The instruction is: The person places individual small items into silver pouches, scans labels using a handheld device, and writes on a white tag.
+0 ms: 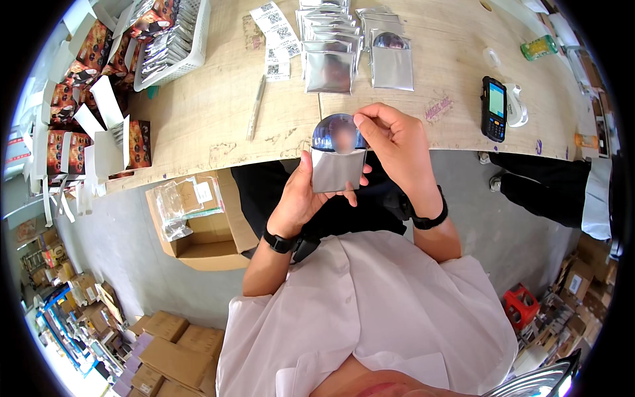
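My left hand [302, 191] holds a silver foil pouch [337, 171] from below, near the table's front edge. A dark, shiny round disc [330, 130] stands about halfway out of the pouch's top. The thumb and forefinger of my right hand [397, 141] pinch the disc's upper right rim. Beyond my hands lies a stack of silver foil pouches [328, 72] in an overlapping row. To its right is a smaller stack, whose front pouch [392, 69] has a similar disc [389, 40] showing at its top.
A white plastic basket [198, 52] of pouches and several printed cardboard boxes [139, 144] stand at left. A pen [256, 106] and code labels [280, 34] lie nearby. At right is a handheld scanner terminal [495, 109]. An open carton [208, 248] stands below the table; another person's legs [545, 188] show at right.
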### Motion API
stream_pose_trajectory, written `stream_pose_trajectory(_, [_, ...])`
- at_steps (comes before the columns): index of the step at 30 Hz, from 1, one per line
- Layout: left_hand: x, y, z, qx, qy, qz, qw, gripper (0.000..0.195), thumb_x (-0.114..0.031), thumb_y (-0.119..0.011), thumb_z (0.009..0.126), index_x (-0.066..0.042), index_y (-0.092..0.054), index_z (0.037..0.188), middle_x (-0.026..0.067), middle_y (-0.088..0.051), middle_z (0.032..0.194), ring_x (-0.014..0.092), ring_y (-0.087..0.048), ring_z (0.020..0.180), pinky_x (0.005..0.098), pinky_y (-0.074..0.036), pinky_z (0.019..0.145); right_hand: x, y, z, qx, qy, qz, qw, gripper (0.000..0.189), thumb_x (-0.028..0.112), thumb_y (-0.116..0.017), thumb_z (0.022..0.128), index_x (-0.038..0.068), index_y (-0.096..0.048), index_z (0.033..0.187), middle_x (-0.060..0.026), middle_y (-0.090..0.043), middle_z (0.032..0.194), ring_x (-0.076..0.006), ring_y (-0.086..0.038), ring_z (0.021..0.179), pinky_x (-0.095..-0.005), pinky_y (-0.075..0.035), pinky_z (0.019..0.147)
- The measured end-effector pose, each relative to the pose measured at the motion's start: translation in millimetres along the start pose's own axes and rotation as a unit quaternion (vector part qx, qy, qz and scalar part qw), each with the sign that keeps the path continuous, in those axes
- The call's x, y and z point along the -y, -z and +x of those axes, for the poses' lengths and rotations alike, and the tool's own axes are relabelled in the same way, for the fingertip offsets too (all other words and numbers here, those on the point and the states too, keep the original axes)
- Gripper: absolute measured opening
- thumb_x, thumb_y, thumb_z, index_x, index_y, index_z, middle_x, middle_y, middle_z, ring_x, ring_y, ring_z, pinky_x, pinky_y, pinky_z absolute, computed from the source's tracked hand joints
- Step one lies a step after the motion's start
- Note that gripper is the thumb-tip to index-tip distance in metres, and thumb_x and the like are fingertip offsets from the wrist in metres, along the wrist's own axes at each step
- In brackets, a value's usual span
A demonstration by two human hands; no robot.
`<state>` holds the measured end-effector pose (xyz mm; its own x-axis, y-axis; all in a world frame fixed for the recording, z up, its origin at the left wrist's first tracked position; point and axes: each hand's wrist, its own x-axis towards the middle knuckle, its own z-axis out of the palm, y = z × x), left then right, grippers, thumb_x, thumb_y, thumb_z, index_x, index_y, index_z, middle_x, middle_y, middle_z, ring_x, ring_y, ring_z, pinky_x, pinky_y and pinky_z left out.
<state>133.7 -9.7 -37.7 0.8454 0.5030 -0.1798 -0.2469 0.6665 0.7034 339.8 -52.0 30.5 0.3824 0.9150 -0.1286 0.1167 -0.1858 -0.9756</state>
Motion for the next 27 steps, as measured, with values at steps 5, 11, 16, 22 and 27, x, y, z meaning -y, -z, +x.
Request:
stream_pose_trajectory(5, [-4,-1,6,0.018,-0.012,-0.024,0.999,0.099,-0.078,-0.023,0.117,0.003,-0.044,0.169,0.0281,-0.069,0.151,0.034,-0.077,0.123,0.0456,-0.069,0.088,-2,0,2,-0.014,-0.004,0.011,1.000,0.021,0.016,-0.075,0.112,-0.004,-0.079,0.115,-0.0041,-0.076,0.082,-0.0070,-0.067,0.065,-0.0279,-0.054,0.052])
stream_pose_trajectory(11, [-8,-7,10,-0.014,-0.011,0.022,1.000,0.074,-0.057,-0.044,0.122,0.001,-0.043,0.169,0.0275,-0.069,0.151,0.036,-0.080,0.121,0.0443,-0.072,0.083,-9,3,5,-0.023,0.002,-0.010,1.000,0.022,0.017,-0.075,0.112,-0.004,-0.078,0.117,-0.0089,-0.080,0.086,-0.0102,-0.072,0.069,-0.0281,-0.058,0.058])
stream_pose_trajectory(16, [-17,-14,14,-0.097,0.019,0.033,0.995,0.056,-0.039,-0.056,0.123,-0.001,-0.050,0.163,0.0246,-0.073,0.146,0.036,-0.082,0.116,0.0409,-0.072,0.077,-9,2,6,-0.029,0.012,-0.022,0.999,0.018,0.014,-0.073,0.113,-0.003,-0.077,0.117,-0.0005,-0.075,0.084,-0.0044,-0.065,0.076,-0.0263,-0.055,0.066])
stream_pose_trajectory(22, [-24,-6,24,-0.147,-0.029,0.083,0.985,0.045,-0.032,-0.065,0.120,0.000,-0.063,0.151,0.0143,-0.080,0.123,0.023,-0.082,0.095,0.0340,-0.068,0.067,-19,4,12,0.034,0.065,0.003,0.997,0.038,0.013,-0.080,0.108,0.000,-0.067,0.141,-0.0125,-0.079,0.089,-0.0151,-0.075,0.080,-0.0298,-0.059,0.074])
stream_pose_trajectory(27, [-33,0,42,-0.247,-0.125,0.396,0.875,0.040,-0.023,-0.080,0.111,0.001,-0.070,0.141,0.0090,-0.081,0.101,0.018,-0.075,0.081,0.0305,-0.061,0.067,-33,3,38,0.028,0.082,0.011,0.996,0.050,0.008,-0.086,0.102,0.003,-0.063,0.147,-0.0111,-0.076,0.088,-0.0140,-0.071,0.080,-0.0310,-0.058,0.074])
